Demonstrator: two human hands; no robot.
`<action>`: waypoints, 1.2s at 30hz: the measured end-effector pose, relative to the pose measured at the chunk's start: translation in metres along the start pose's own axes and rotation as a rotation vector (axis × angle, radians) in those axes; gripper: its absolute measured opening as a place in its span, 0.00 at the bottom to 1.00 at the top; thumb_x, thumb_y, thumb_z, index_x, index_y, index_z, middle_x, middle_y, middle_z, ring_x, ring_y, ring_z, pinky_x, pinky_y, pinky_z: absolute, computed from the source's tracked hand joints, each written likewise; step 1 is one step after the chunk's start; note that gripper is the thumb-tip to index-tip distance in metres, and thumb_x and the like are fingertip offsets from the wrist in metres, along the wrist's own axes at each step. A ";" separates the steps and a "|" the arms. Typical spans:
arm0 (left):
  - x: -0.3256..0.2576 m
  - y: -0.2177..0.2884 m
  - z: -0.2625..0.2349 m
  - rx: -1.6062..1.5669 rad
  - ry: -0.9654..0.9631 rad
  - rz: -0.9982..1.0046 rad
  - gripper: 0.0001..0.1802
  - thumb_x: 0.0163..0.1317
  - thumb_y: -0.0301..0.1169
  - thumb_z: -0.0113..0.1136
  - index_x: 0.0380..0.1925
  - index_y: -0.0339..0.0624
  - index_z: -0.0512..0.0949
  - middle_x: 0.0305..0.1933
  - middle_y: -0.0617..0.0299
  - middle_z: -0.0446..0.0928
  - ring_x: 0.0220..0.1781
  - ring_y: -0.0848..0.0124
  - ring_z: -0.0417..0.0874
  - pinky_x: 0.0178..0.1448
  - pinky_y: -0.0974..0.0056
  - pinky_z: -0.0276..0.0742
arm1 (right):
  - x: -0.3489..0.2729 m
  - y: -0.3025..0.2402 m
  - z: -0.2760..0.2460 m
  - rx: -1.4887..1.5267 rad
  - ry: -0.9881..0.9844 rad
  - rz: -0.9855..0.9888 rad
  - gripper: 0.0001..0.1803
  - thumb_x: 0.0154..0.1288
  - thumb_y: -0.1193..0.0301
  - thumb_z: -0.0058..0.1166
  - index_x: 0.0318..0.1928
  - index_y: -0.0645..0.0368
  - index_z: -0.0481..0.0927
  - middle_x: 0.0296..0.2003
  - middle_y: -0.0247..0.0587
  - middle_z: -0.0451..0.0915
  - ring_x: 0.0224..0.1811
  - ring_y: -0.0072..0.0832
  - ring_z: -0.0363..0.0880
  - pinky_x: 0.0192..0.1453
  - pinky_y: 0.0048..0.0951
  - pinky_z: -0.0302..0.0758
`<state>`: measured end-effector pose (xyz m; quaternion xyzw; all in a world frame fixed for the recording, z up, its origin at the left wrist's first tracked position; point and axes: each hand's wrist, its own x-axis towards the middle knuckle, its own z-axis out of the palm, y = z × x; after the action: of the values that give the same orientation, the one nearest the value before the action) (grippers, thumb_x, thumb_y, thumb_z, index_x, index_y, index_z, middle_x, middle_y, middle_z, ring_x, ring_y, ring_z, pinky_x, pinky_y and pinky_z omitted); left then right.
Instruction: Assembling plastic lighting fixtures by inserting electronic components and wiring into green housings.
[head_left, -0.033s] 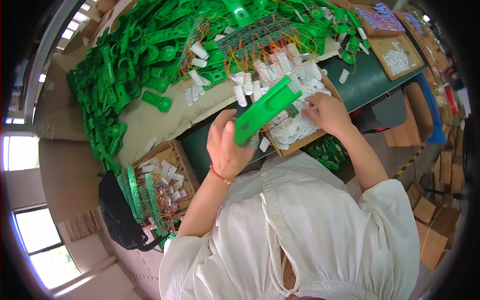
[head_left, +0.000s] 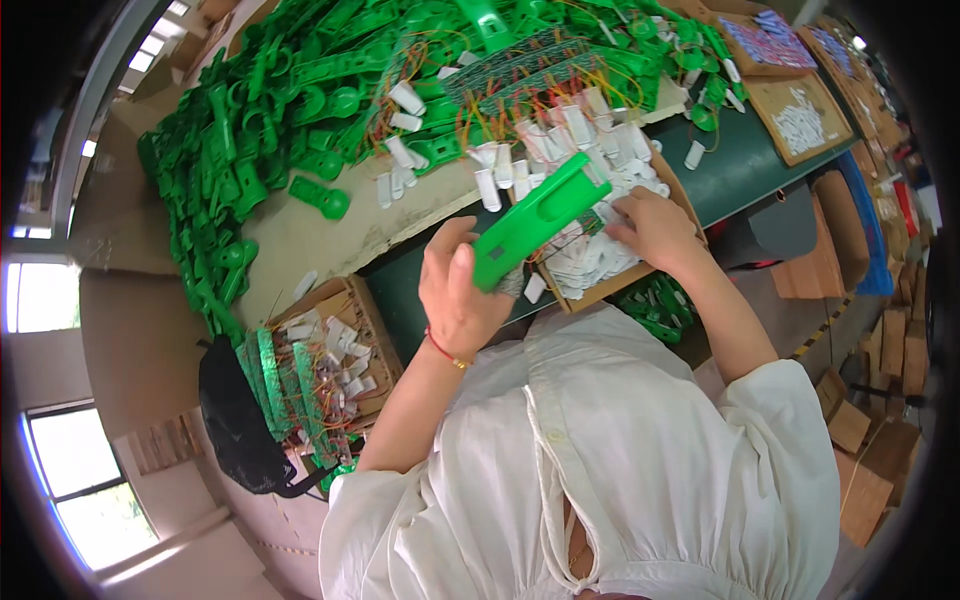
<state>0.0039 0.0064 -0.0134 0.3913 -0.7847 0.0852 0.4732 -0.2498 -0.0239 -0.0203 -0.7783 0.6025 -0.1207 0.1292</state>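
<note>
My left hand (head_left: 462, 285) is closed around the lower end of a long green plastic housing (head_left: 540, 220), which tilts up to the right. My right hand (head_left: 652, 232) is just beyond its far end, over a shallow cardboard tray (head_left: 612, 287) heaped with small white plastic pieces (head_left: 590, 262). Its fingers are curled together; whatever they hold is hidden. A small green circuit board (head_left: 592, 224) with thin wires shows between the housing and the right fingertips.
Green housings (head_left: 240, 130) are piled across the bench's back and left. Wired circuit boards (head_left: 525, 70) lie on them, with white pieces hanging off. Another box (head_left: 370, 330) of boards and white pieces stands at left, beside a black bag (head_left: 235, 430). A tray (head_left: 800, 125) of white parts is at far right.
</note>
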 end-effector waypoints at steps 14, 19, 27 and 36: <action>-0.001 -0.004 -0.008 -0.173 0.227 0.016 0.60 0.32 0.15 0.66 0.64 0.69 0.46 0.58 0.41 0.56 0.34 0.60 0.75 0.29 0.65 0.75 | -0.001 -0.018 -0.005 0.759 0.178 0.104 0.05 0.55 0.77 0.56 0.33 0.64 0.77 0.27 0.37 0.78 0.27 0.23 0.76 0.32 0.21 0.71; -0.005 -0.004 -0.010 -0.150 0.257 -0.046 0.60 0.32 0.16 0.67 0.64 0.65 0.44 0.60 0.43 0.54 0.34 0.61 0.75 0.32 0.66 0.75 | -0.002 -0.038 -0.015 1.244 -0.004 0.083 0.08 0.54 0.79 0.57 0.35 0.62 0.74 0.28 0.32 0.77 0.28 0.14 0.73 0.31 0.16 0.70; -0.006 -0.001 -0.010 -0.116 0.237 -0.107 0.62 0.32 0.20 0.72 0.65 0.56 0.41 0.60 0.44 0.54 0.32 0.65 0.75 0.33 0.64 0.72 | -0.004 -0.069 -0.020 1.548 -0.136 0.048 0.07 0.55 0.78 0.56 0.35 0.63 0.74 0.30 0.37 0.79 0.31 0.20 0.77 0.32 0.19 0.73; -0.009 0.005 -0.009 -0.168 0.250 -0.204 0.60 0.34 0.20 0.72 0.64 0.48 0.41 0.59 0.42 0.54 0.30 0.68 0.75 0.30 0.69 0.72 | 0.000 -0.074 -0.012 1.558 -0.181 0.042 0.06 0.60 0.76 0.52 0.38 0.64 0.74 0.33 0.41 0.80 0.32 0.25 0.80 0.31 0.21 0.74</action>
<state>0.0093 0.0191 -0.0144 0.4144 -0.6803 0.0188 0.6043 -0.1865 -0.0071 0.0168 -0.4588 0.3459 -0.4422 0.6887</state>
